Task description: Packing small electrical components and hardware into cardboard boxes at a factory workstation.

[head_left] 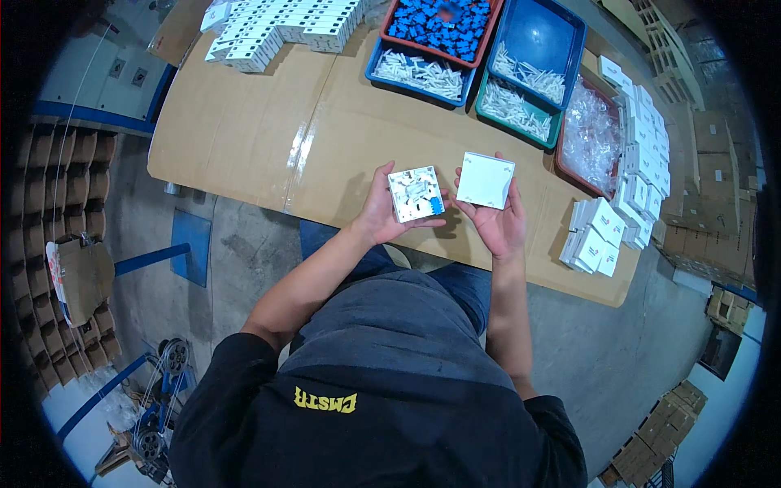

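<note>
Near the front edge of the cardboard-covered table, my left hand [379, 207] is closed around a square white box base [404, 209]. Small white parts and a blue piece [436, 205] show inside it; their exact kind is too small to tell. Beside it, my right hand [500, 232] holds a flat square white cover [486, 180], its pale face turned up and small marks at the corners. Base and cover are apart, with a narrow gap between them.
Past my hands stand a red bin of blue connectors [439, 28], blue bins with white plastic pieces [419, 77], a green bin [521, 122] and a bin of clear bags [590, 130]. White boxes [598, 232] are stacked at right; more white units [281, 32] stand at far left.
</note>
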The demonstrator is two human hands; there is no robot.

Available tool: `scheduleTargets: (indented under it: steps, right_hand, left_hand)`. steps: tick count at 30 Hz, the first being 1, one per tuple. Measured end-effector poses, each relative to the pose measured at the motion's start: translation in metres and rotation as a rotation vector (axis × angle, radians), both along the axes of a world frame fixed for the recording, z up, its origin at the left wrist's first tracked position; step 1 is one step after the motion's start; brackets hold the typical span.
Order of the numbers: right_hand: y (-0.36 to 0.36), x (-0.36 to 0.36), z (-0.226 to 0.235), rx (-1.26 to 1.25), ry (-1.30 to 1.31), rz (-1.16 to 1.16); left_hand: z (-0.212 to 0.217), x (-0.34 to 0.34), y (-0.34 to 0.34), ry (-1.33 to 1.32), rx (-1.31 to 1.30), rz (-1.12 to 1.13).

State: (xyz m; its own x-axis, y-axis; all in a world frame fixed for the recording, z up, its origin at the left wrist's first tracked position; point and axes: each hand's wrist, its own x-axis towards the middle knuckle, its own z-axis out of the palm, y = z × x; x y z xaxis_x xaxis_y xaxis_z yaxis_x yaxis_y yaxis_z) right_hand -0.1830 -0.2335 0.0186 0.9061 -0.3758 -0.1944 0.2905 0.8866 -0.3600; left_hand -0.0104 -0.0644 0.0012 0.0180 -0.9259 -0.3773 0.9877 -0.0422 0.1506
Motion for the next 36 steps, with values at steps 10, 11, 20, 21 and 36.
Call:
scheduleTargets:
  steps: [10, 11, 20, 21, 36]
  right_hand:
    - [0.013, 0.012, 0.009, -0.175, 0.103, 0.11]
    - [0.015, 0.013, 0.011, -0.175, 0.105, 0.11]
    - [0.057, 0.037, 0.029, -1.03, 0.551, -0.054]
    - [0.062, 0.041, 0.033, -1.294, 0.611, -0.128]
    - [0.086, 0.055, 0.021, -1.675, 0.626, -0.299]
  left_hand:
    - [-0.015, -0.004, 0.003, -0.033, -0.002, 0.084]
    - [-0.009, -0.004, 0.003, -0.038, -0.011, 0.098]
    - [0.012, -0.013, -0.007, -0.263, 0.087, 0.192]
    - [0.013, -0.014, -0.008, -0.261, 0.089, 0.192]
    - [0.027, -0.019, -0.011, -0.505, 0.134, 0.283]
